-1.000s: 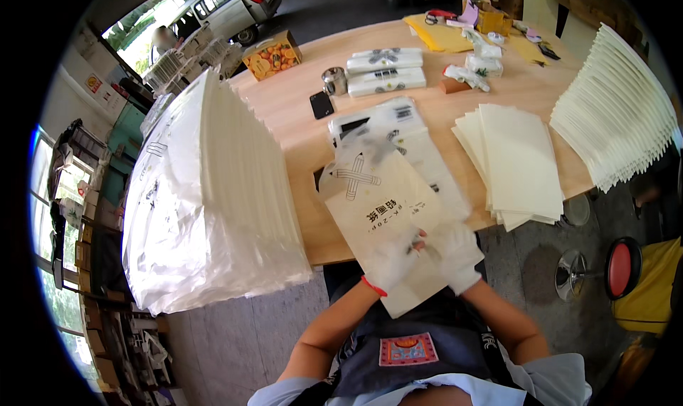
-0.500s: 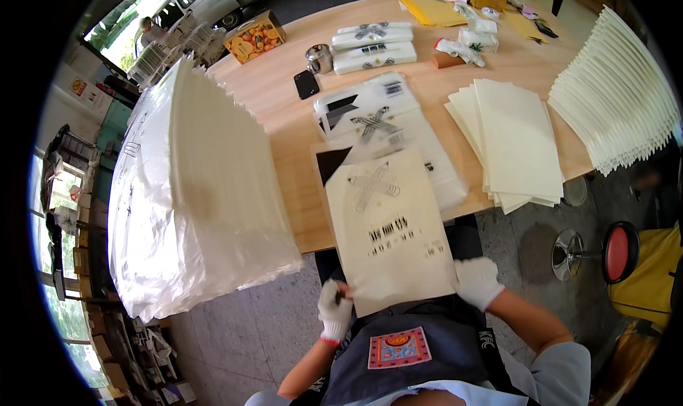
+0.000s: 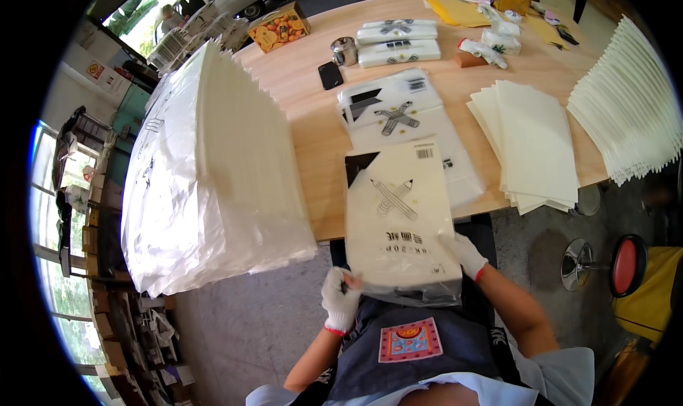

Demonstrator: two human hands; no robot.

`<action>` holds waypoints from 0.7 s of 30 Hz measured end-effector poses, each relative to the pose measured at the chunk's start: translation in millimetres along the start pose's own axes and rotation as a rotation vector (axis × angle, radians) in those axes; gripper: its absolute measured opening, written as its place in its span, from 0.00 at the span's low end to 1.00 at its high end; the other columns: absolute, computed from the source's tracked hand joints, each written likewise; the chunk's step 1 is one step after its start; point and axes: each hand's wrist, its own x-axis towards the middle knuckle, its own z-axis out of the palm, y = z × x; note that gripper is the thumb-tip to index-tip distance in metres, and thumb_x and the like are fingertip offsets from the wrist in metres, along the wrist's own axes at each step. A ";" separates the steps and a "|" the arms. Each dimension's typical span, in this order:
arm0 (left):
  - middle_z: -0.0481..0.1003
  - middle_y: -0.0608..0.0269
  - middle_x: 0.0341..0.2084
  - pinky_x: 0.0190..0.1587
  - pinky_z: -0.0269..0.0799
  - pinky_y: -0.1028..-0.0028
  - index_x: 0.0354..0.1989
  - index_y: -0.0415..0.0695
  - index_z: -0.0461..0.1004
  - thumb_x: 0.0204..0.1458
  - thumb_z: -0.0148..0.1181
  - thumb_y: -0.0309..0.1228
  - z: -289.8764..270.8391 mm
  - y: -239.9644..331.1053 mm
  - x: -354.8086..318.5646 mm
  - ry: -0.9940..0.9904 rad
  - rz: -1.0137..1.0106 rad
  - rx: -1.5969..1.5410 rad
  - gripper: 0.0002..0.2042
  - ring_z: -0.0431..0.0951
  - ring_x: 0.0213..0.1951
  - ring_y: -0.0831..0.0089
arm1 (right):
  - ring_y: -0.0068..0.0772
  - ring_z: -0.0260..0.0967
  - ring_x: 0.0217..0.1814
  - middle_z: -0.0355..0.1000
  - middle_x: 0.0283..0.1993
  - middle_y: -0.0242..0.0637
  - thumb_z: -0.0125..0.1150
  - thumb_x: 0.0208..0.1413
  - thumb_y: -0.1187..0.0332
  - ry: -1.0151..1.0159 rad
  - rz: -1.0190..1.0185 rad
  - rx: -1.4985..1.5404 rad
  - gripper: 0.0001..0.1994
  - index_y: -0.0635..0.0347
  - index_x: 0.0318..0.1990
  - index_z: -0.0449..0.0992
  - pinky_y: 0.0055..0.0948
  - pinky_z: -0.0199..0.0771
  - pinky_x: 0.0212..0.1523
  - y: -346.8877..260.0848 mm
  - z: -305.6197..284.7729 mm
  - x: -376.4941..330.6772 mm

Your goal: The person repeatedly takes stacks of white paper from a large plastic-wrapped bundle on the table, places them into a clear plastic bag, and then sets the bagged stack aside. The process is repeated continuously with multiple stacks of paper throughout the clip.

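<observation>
A clear plastic bag (image 3: 405, 294) printed with crossed pencils lies over the table's near edge and reaches toward my apron. Inside it is a stack of cream paper (image 3: 366, 246), its near end short of the bag's loose clear end. My left hand (image 3: 341, 296), in a white glove with bare fingertips showing, is closed at the bag's near left corner. At the right edge, my gloved right hand (image 3: 469, 256) grips the filled bag, with some of its fingers hidden. More printed bags (image 3: 455, 153) lie flat just beyond.
On the left stands a tall plastic-wrapped paper stack (image 3: 249, 171). Loose cream sheets (image 3: 537, 143) and a fanned paper stack (image 3: 626, 100) are at right. Farther back are a phone (image 3: 330, 76), a metal pot (image 3: 343, 51) and rolled bags (image 3: 398, 52). A red stool (image 3: 627, 265) stands right.
The paper now sits deeper in the bag, and the bag's clear end shows below it. My right hand has moved up along the right edge. The whole view has shifted slightly.
</observation>
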 end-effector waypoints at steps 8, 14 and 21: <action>0.68 0.62 0.19 0.25 0.70 0.74 0.23 0.43 0.61 0.47 0.52 0.20 -9.4 -71.4 -23.2 -0.013 -0.459 -0.485 0.07 0.69 0.20 0.75 | 0.21 0.68 0.38 0.74 0.40 0.35 0.55 0.57 0.60 0.187 -0.146 0.514 0.18 0.65 0.47 0.74 0.21 0.69 0.41 -46.2 36.9 34.2; 0.69 0.57 0.50 0.46 0.72 0.68 0.48 0.45 0.69 0.58 0.50 0.38 83.0 -0.2 11.9 -0.551 -1.043 -1.396 0.14 0.73 0.39 0.71 | 0.24 0.71 0.40 0.75 0.37 0.38 0.55 0.56 0.54 0.283 -0.226 0.141 0.22 0.66 0.45 0.75 0.25 0.69 0.42 -42.0 58.1 57.6; 0.75 0.62 0.28 0.31 0.69 0.80 0.30 0.39 0.70 0.59 0.49 0.35 73.5 61.8 24.7 -1.201 -0.248 -0.618 0.12 0.74 0.25 0.79 | 0.31 0.73 0.40 0.76 0.36 0.42 0.57 0.53 0.53 0.080 -0.147 0.396 0.21 0.63 0.44 0.76 0.30 0.70 0.41 -33.9 9.9 53.9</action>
